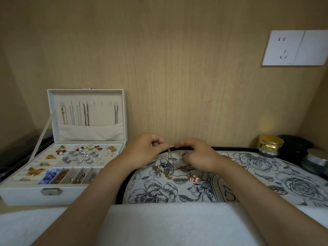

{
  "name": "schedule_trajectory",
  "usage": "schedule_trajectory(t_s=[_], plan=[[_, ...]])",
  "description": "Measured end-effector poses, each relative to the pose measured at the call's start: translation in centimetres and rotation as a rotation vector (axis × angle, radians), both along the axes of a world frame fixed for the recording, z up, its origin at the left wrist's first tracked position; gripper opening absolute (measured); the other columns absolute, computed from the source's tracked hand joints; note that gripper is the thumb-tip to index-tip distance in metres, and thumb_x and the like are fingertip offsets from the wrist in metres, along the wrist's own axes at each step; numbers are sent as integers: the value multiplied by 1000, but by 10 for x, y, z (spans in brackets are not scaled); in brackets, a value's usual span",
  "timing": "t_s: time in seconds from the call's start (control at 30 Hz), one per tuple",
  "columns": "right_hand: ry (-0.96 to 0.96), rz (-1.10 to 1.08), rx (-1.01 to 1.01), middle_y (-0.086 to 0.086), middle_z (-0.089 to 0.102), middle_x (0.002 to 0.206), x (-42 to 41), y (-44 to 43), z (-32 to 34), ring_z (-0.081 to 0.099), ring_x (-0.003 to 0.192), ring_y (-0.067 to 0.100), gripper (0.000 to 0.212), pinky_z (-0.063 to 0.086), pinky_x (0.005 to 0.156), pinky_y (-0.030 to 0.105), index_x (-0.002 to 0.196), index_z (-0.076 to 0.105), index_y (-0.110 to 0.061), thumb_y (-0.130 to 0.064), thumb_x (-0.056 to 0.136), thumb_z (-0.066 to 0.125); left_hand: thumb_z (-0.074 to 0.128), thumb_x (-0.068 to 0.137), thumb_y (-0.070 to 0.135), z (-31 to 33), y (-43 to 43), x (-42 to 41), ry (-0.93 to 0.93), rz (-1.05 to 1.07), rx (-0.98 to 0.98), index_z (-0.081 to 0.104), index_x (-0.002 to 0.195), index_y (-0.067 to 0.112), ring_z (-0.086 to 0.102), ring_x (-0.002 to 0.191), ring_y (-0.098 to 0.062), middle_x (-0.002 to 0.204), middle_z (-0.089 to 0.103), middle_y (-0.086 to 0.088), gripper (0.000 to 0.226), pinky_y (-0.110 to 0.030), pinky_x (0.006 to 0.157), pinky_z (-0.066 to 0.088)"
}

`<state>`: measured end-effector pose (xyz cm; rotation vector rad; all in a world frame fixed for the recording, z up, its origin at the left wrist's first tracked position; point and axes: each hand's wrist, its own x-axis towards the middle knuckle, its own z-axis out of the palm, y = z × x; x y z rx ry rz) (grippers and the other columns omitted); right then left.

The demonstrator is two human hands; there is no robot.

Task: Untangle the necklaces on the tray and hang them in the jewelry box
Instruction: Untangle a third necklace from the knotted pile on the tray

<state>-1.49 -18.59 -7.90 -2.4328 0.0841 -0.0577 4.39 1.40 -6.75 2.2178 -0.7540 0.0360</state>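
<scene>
Above the floral tray (248, 176), head view: the left hand (145, 150) and right hand (195, 155), nearly touching, each pinch one thin chain (168, 154). It hangs straight down into the tangled necklaces (170, 170) lying on the tray. The open jewelry box (90, 130) stands to the left, nearer the left hand.

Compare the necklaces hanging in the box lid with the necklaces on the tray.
The hanging necklaces drop straight, side by side, from hooks in the box lid; the tray necklaces lie heaped and crossed on the tray. The hanging necklaces are untouched; the left hand and right hand pinch a chain of the tray necklaces. Both sets are thin metal chains.
</scene>
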Motion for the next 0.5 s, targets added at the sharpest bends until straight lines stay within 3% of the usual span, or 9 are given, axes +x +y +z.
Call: schedule_trajectory(t_s=[0.07,0.17,0.23,0.3,0.37,0.5], plan=[[-16,120,343,-3,73,114,-3,11,4,66,110,9,32,48,101,28,118,71,-26,-16,89,65,67,91,40,1,-2,-2,-14,-18,7,74,86,30,62,73,-10,81,68,7,13,-31,72,52],[-69,172,508,5,78,86,-5,17,5,70,79,13,10,55,81,23,99,75,-12,-11,93,67,67,90,42,4,-1,-2,15,-39,-8,74,87,32,68,76,-28,85,69,5,13,-44,70,57],[-121,133,510,6,78,83,-4,13,3,69,77,14,9,55,77,24,92,76,-9,-13,93,68,65,92,40,6,1,-2,67,-60,-8,75,87,31,68,73,-35,86,73,0,14,-48,67,57],[-131,103,542,7,78,85,-2,9,1,70,78,14,11,56,76,22,92,75,-6,-12,94,67,62,95,36,6,3,-1,100,-63,5,75,86,29,58,53,-28,83,75,-5,18,-39,54,50],[-126,101,644,11,77,84,-1,8,2,71,77,15,11,57,73,23,93,71,-1,-8,95,63,59,98,30,5,3,-1,143,-58,-18,75,86,26,47,46,-18,83,75,-8,20,-31,50,39],[-134,121,710,17,74,84,-1,10,2,71,74,19,16,56,72,26,97,71,-1,-11,98,59,56,100,24,7,0,-8,184,-41,-59,69,93,21,54,44,-16,84,77,7,15,-35,53,44]])
